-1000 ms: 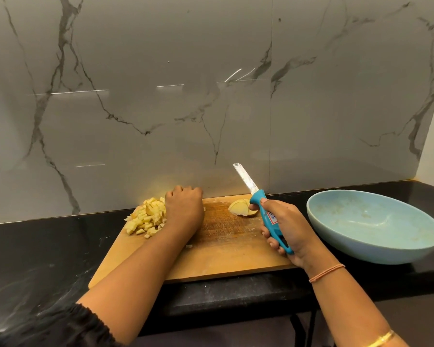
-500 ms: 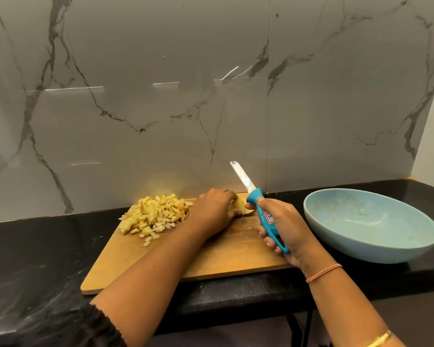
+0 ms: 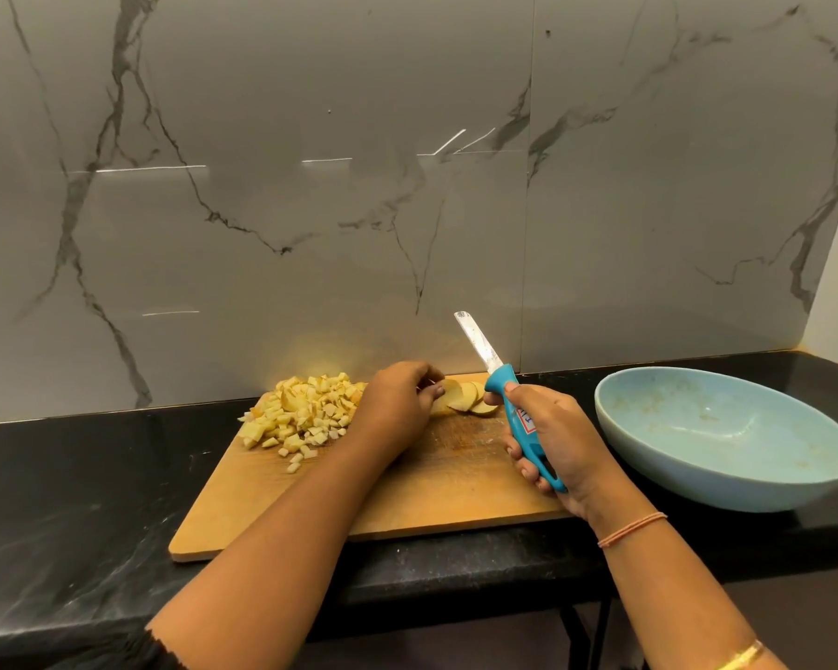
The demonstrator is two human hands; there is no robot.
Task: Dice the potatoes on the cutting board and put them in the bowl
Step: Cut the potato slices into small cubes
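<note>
the step in hand looks like readying the last uncut pieces for dicing. the potato slices [image 3: 466,398] lie at the far edge of the cutting board [image 3: 431,495], just right of the left hand [image 3: 397,401]. that hand's fingers curl over the leftmost slice, with the thumb pressed against it. the right hand [image 3: 555,440] is wrapped fully round the blue handle of the knife [image 3: 502,381], and the blade is lifted clear of the board.

to do this well, draw the slices nearer to the board's bare middle and stack them flat. keep the left fingertips tucked back before the blade comes down. cut strips first, then cross them.

the slices overlap in a short row whose long axis runs left to right along the far edge. their flat faces tilt up and toward the near side. the knife's long axis runs from near right to far left, its tip pointing up at the wall.

the diced potato [image 3: 306,415] sits piled at the far left of the board, and none appears to be in the bowl [image 3: 688,481], which sits to the right of the board on the counter [image 3: 69,476].
</note>
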